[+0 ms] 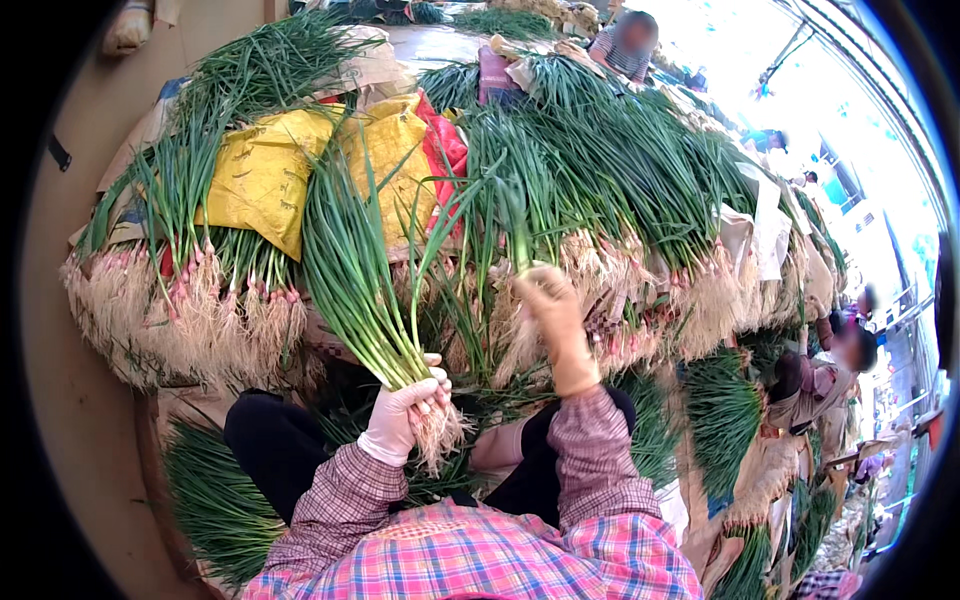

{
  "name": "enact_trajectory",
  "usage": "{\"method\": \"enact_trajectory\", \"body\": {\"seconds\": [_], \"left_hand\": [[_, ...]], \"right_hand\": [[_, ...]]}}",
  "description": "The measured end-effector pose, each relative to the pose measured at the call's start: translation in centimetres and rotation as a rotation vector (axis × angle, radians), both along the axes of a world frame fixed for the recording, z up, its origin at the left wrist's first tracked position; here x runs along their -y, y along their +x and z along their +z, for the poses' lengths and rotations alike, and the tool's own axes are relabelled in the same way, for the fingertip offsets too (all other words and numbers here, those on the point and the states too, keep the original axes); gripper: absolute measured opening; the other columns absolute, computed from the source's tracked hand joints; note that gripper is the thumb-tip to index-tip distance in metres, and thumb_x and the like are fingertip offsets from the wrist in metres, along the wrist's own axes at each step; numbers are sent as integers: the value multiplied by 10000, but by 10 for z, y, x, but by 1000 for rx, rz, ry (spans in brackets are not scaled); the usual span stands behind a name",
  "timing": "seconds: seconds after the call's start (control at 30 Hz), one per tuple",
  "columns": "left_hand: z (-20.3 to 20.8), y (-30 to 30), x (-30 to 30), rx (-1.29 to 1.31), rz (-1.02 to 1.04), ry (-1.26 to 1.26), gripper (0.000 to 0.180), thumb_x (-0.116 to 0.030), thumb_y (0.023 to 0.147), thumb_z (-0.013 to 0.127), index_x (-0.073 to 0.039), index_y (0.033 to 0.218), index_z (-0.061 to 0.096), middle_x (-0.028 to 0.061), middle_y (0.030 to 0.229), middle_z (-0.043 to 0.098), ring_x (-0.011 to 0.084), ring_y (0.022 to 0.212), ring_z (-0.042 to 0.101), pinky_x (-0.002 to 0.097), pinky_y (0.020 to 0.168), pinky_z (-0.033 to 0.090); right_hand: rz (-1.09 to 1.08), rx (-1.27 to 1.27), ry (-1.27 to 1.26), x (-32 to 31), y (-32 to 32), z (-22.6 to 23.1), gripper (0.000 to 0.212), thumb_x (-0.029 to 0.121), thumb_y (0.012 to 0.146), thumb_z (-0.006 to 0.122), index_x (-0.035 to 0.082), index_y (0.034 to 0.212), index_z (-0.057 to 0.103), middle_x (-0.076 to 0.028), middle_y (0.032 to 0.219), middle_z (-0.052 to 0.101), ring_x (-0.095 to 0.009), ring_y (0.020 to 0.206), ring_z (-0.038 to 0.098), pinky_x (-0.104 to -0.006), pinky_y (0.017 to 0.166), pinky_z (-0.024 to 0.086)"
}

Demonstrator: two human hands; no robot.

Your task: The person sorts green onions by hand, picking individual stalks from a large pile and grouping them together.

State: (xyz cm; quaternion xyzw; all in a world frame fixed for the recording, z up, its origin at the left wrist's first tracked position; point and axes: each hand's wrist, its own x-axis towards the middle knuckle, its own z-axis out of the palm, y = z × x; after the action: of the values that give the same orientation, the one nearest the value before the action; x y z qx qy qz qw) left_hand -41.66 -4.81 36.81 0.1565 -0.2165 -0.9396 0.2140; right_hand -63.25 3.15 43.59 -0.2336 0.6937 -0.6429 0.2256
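Note:
My left hand (405,410), in a pale glove, is closed around a bunch of green garlic (365,290). Its leaves fan up and to the left, and whitish roots (436,436) hang out below the fingers. Slightly farther away on the right, my right hand (550,300), in a tan glove, is blurred, with its fingers curled round a few green garlic stalks (518,235). In front of both hands lies a long heap of green garlic (590,150), its pinkish bulbs and tangled roots toward me.
Yellow sacks (265,175) and a red bag (443,150) lie on the heap. More bundles (215,490) are on the ground at my left, and others (720,420) at my right. Several people sit on the right, including a person (815,380) among bundles. A tan wall (85,420) borders the left.

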Motion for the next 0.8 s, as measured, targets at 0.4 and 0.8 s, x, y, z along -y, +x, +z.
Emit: {"method": "enact_trajectory", "body": {"seconds": [0.4, 0.8], "left_hand": [[3, 0, 4, 75, -85, -69, 209, 6, 801, 547, -2, 1010, 553, 160, 980, 614, 214, 794, 609, 326, 702, 528], [16, 11, 10, 95, -76, -11, 365, -28, 798, 529, 146, 1119, 509, 109, 853, 592, 177, 738, 583, 271, 683, 494]], "right_hand": [[-182, -158, -153, 1, 42, -73, 122, 185, 875, 612, 78, 837, 656, 3, 753, 634, -68, 625, 531, -214, 571, 435], [366, 1024, -536, 39, 88, -85, 222, 139, 885, 594, 46, 1085, 569, -15, 885, 620, -61, 676, 557, -172, 574, 493]]}}
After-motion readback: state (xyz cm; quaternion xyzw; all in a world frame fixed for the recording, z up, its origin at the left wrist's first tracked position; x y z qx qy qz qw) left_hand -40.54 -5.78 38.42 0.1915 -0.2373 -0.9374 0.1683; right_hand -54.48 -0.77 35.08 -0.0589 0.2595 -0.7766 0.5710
